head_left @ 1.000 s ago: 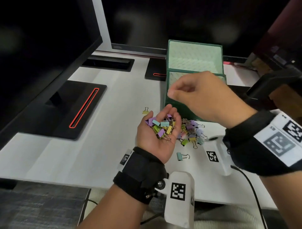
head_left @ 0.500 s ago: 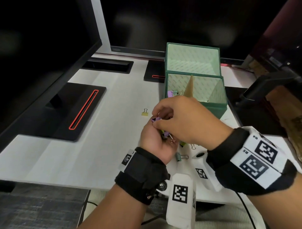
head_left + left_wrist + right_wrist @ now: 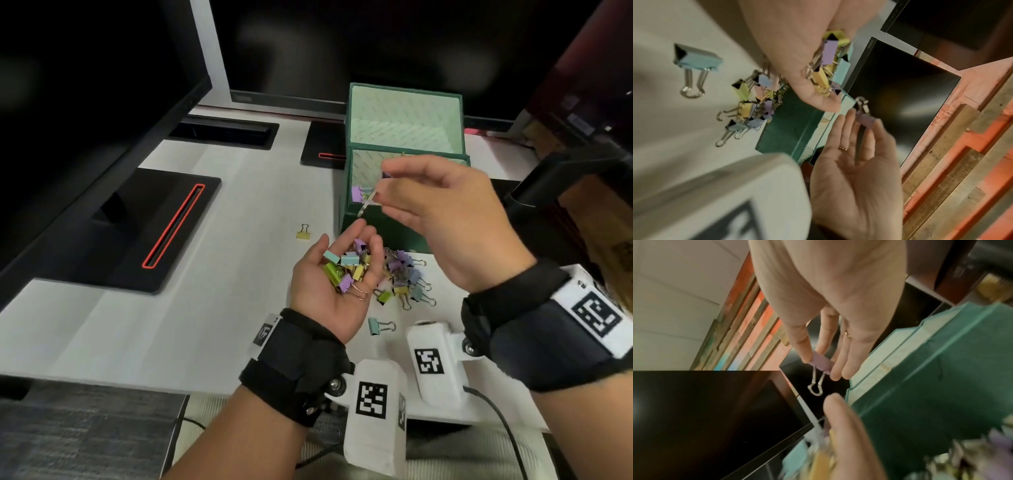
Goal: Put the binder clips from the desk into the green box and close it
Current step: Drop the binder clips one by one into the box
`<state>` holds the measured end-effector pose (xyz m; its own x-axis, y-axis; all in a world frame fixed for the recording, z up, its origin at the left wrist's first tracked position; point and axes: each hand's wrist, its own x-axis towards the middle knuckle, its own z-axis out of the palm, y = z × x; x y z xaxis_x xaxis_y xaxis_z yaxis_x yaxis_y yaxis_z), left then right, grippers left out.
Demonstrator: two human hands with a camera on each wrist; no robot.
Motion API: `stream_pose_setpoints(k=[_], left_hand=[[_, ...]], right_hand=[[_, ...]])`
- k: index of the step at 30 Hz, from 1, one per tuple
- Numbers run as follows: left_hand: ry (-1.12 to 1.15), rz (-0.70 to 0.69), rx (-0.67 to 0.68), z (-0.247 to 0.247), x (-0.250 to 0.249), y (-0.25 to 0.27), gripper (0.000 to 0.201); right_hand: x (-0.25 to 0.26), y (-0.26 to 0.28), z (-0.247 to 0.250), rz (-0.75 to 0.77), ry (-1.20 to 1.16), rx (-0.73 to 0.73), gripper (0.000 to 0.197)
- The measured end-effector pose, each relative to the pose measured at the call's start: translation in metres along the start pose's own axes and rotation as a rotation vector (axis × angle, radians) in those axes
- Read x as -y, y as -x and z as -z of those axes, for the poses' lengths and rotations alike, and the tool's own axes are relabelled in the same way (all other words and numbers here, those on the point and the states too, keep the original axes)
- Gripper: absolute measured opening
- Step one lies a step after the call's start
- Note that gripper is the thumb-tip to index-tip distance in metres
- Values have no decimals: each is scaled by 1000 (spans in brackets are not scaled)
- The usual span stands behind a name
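Observation:
My left hand (image 3: 349, 241) lies palm up in front of the green box (image 3: 397, 234), its fingers cupped around several pastel binder clips (image 3: 347, 269). Above the box's front left corner, my right hand (image 3: 382, 181) pinches one purple clip (image 3: 822, 363) between thumb and fingers, its wire handles hanging down. The box is open and its lid (image 3: 404, 116) stands upright at the back. Another purple clip (image 3: 357, 194) lies inside the box. A heap of clips (image 3: 404, 277) sits on the desk to the right of my left hand.
A lone yellow clip (image 3: 303, 233) lies left of the box and a teal one (image 3: 376, 325) near my left wrist. A monitor base (image 3: 137, 226) with a red-edged slot stands at the left. A black arm (image 3: 561, 174) juts in at the right.
My right hand came down from over the box to my left palm, pinched a purple clip there and lifted it up to the box's front left corner. The left hand stayed put.

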<state>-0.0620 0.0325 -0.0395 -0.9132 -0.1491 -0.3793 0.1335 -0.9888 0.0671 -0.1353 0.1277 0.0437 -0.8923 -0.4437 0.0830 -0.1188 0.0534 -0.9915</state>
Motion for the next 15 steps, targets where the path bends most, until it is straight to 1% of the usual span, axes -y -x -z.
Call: stream_pose_setpoints(k=[2, 4, 6, 7, 8, 10, 12, 13, 15], left_hand=[[-11, 13, 19, 0, 1, 1, 51], [-13, 18, 41, -1, 3, 2, 51], [-8, 21, 62, -2, 3, 2, 52], [-6, 21, 68, -1, 3, 1, 52], [-4, 20, 73, -1, 3, 1, 51], [-8, 16, 80, -1, 2, 1, 51], [-7, -1, 90, 0, -1, 0, 52], [-2, -17, 87, 1, -2, -2, 52], [-10, -49, 74, 3, -4, -4, 52]], right_hand=[[-1, -12, 5, 22, 54, -75, 17], [1, -27, 8, 87, 151, -182, 16], [6, -39, 7, 172, 305, -264, 15], [6, -45, 7, 180, 396, -270, 15], [5, -48, 6, 156, 487, -244, 16], [2, -46, 4, 88, 638, -148, 19], [4, -33, 1, 128, 677, -48, 13], [7, -24, -1, 157, 660, 25, 9], [14, -4, -4, 134, 672, 228, 11]])
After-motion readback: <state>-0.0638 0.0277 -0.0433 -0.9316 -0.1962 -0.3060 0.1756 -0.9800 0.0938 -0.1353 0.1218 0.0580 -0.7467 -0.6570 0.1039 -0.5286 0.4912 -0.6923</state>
